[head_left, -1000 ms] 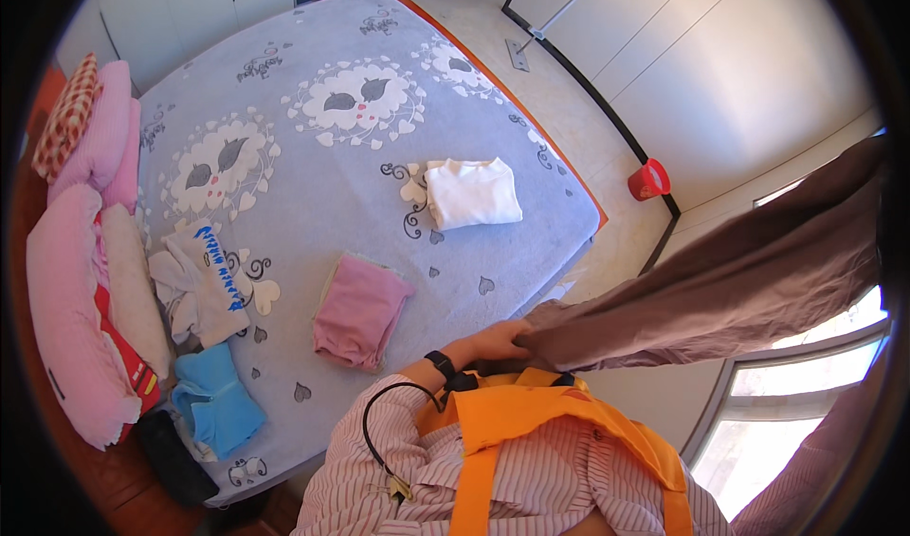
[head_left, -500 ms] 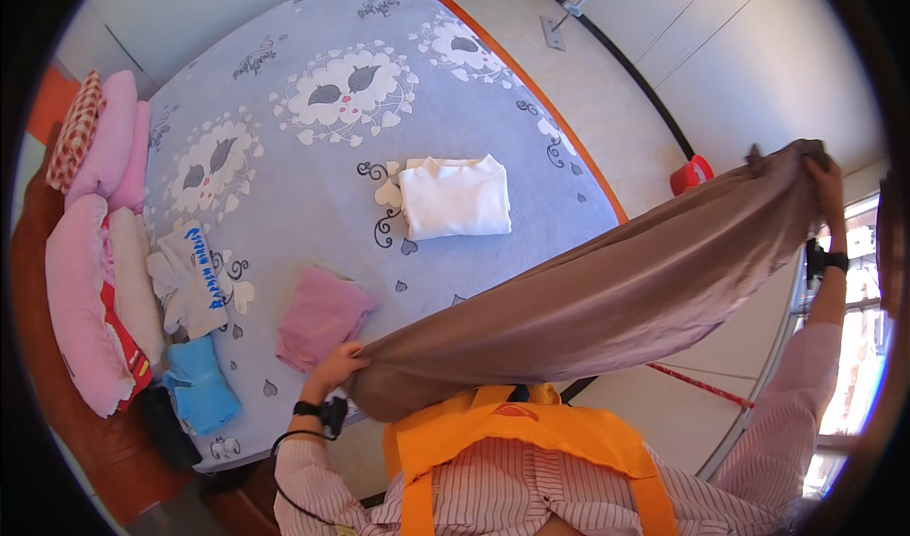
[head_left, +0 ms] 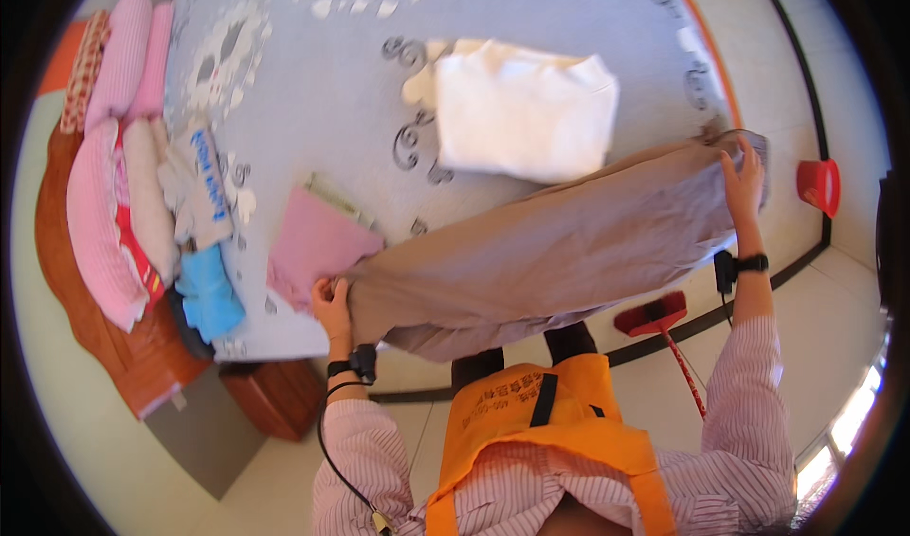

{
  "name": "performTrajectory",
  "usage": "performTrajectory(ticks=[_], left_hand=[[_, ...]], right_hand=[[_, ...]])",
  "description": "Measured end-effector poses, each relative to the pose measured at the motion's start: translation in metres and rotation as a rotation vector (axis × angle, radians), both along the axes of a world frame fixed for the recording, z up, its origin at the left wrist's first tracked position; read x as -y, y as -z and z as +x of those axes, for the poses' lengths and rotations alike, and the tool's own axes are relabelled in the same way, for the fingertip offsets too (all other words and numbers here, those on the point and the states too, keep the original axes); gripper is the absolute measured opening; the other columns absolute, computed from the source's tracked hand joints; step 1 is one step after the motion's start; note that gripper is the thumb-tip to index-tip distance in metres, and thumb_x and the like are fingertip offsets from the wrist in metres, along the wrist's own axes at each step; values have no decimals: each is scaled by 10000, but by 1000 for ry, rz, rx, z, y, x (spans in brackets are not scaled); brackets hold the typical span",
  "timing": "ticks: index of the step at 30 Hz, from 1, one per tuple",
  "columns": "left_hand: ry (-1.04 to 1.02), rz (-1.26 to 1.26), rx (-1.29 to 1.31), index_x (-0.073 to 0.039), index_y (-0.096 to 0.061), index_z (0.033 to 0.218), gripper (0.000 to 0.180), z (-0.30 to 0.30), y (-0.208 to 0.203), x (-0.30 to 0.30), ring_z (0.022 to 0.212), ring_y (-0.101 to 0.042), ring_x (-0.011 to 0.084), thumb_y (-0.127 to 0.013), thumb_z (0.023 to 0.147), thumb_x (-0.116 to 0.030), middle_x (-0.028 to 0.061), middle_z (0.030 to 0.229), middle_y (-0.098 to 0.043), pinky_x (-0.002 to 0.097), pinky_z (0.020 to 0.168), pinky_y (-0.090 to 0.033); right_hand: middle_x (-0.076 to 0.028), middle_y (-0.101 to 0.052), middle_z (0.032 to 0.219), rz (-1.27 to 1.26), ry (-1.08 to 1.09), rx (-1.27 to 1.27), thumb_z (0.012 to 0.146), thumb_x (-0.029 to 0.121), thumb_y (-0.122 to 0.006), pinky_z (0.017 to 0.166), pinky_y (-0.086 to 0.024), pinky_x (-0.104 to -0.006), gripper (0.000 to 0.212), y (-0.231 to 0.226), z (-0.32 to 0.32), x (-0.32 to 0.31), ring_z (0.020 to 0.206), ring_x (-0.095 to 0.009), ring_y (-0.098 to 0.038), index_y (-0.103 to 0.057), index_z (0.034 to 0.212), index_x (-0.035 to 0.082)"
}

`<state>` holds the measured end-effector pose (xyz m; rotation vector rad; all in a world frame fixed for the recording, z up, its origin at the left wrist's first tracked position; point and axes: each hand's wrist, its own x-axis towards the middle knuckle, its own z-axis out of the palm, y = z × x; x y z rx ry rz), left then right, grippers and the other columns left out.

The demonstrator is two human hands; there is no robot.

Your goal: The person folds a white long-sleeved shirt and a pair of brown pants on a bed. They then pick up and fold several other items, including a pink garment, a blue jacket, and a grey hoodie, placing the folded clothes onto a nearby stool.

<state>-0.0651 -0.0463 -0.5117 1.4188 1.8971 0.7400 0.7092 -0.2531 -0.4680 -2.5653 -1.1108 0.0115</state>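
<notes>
The two hands are well apart, each gripping one end of a long brown garment stretched across the middle of the frame: the left hand (head_left: 332, 310) at its left end, the right hand (head_left: 745, 181) at its right. The brown garment (head_left: 540, 242) lies over the near edge of the bed (head_left: 313, 95). Beyond it sits a folded white garment (head_left: 526, 109), upper centre; a folded pink garment (head_left: 318, 237) is near the left hand.

Bright daylight, glare at the lower-right window (head_left: 842, 434), slight blur across the bedsheet (head_left: 313, 128) (strong fisheye curvature, black corners).
</notes>
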Motion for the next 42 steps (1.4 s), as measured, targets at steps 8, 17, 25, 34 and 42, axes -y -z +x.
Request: performTrajectory(ticks=[8,17,25,34,42], left_hand=[[-11,-298,12,13,-576,1208,467,19,-38,54,974,-590,167,-756,843,-216,77,1099,-620,300,854,-487],[190,-714,868,1,-521,1314,473,59,-120,31,1077,-580,149,-671,903,-178,49,1203,-617,299,936,-468],[-494,-497,748,-22,-569,1220,340,0,-29,126,999,-590,149,-644,918,-158,54,1112,-628,313,881,-480],[-103,-253,345,-3,-588,1148,354,44,2,134,955,-595,148,-685,809,-41,66,1019,-616,286,842,-479],[-62,-270,859,-34,-623,1036,186,-4,-73,110,812,-561,117,-675,871,-100,30,887,-606,262,746,-473]], right_hand=[[-191,-621,1161,54,-489,-503,815,67,-704,960,-449,-442,393,-29,-267,-10,1074,-380,-572,-608,1193,18],[-131,-540,1253,43,-916,-636,720,153,-767,938,-428,-443,603,-78,-474,-89,1108,-342,-523,-545,1275,75],[-117,-665,1022,-27,-780,-982,850,75,-639,874,-489,-354,355,-47,-543,-141,960,-276,-635,-600,1200,29],[-123,-620,1264,500,-93,-1909,931,107,-563,1013,-477,-383,387,-69,-488,-97,1149,-265,-610,-553,1306,17],[-165,-475,1447,564,-102,-2176,971,293,-539,1086,-420,-465,562,-113,-473,-85,1296,-320,-501,-406,1456,40]])
